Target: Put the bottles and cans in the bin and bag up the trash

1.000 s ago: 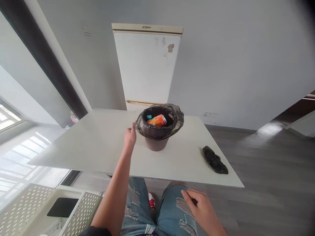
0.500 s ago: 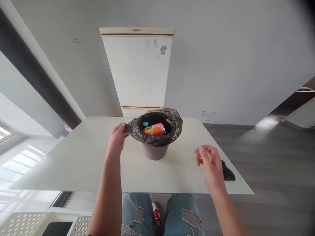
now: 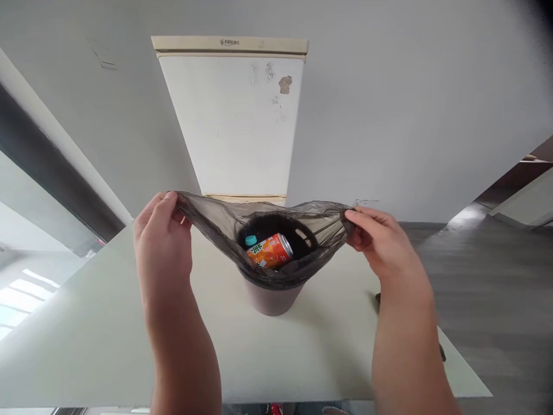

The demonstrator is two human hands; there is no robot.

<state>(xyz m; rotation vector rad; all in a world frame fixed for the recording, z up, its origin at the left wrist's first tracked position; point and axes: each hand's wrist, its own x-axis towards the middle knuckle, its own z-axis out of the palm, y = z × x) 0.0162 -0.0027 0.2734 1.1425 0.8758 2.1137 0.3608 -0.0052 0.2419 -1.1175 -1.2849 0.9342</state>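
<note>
A small brownish bin (image 3: 271,298) stands on the white table (image 3: 108,340), lined with a thin grey-black trash bag (image 3: 224,222). Inside lie an orange drink can (image 3: 271,251) and a teal bottle cap (image 3: 250,240). My left hand (image 3: 163,236) pinches the bag's left edge and my right hand (image 3: 377,239) pinches its right edge. The two hands pull the bag's rim out wide and up above the bin.
A worn white fridge (image 3: 235,115) stands against the grey wall behind the table. A folded black bag (image 3: 378,298) on the table's right side is mostly hidden by my right forearm. Grey wood floor (image 3: 496,300) runs to the right.
My right hand rose from my lap and took the bag's right edge. My left hand gripped the left edge. The rim came off the bin and stretched wide. The view moved closer.
</note>
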